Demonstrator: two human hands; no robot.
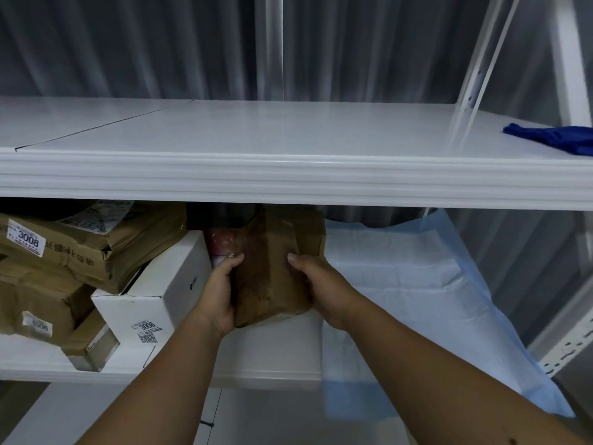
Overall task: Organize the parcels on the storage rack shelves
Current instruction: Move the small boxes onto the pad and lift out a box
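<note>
Fingers of left hand (221,290) and right hand (316,284) curl round the sides of a brown parcel (272,271), both holding it on the lower shelf (263,364). White box (154,293) just left of the parcel, crumpled brown parcels (64,252) further left. Pale blue sheet (401,300) right of the parcel. Blue cloth (558,136) on the shelf above, far right.

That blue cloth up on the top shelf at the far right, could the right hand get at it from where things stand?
Probably, but not at once. The right hand and left hand both grip the brown parcel on the lower shelf. The blue cloth lies uncovered on the upper shelf, nothing before it.
</note>
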